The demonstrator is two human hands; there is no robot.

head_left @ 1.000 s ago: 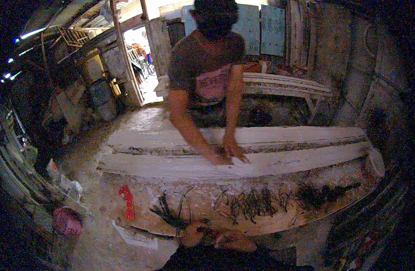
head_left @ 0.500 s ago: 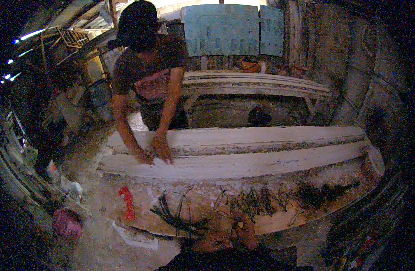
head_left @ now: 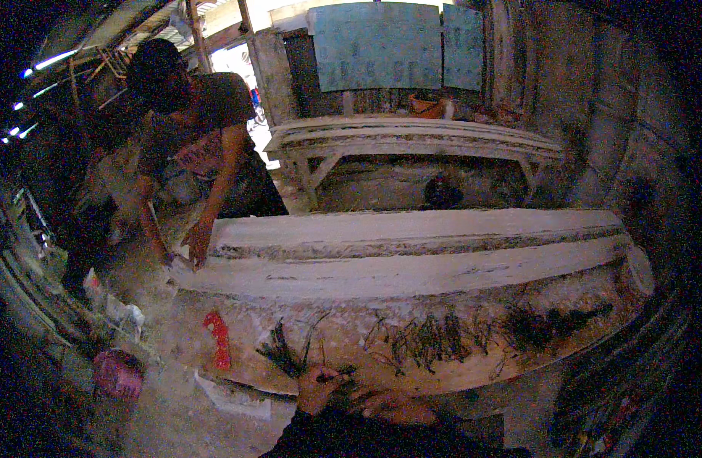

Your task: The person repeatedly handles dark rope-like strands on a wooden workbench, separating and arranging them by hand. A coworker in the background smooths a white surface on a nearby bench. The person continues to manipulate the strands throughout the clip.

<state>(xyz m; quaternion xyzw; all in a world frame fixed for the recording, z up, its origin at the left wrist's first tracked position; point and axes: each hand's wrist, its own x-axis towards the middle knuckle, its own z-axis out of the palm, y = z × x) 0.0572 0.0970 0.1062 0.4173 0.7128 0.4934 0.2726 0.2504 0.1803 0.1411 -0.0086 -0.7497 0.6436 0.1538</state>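
Note:
My left hand point(head_left: 314, 391) is at the table's near edge, fingers closed on the base of a bundle of dark thin strands point(head_left: 280, 349). Just right of it, my right hand point(head_left: 396, 406) is low, its fingers bent toward the left hand; whatever lies in them is hidden. More dark strands point(head_left: 431, 340) lie in a loose row to the right, ending in a denser tangled clump point(head_left: 538, 324). A flat red strip point(head_left: 217, 341) rests to the left of the bundle.
Long whitish boards point(head_left: 412, 267) run across the worktable point(head_left: 473, 378). A co-worker point(head_left: 198, 160) leans over their far left end, both hands down there. Behind stands another long bench point(head_left: 412, 137). A pinkish container point(head_left: 118, 374) sits at lower left.
My left hand has come up and left to the strand bundle. My right hand has lowered and moved left. The co-worker has shifted left, hands sliding toward the boards' left end.

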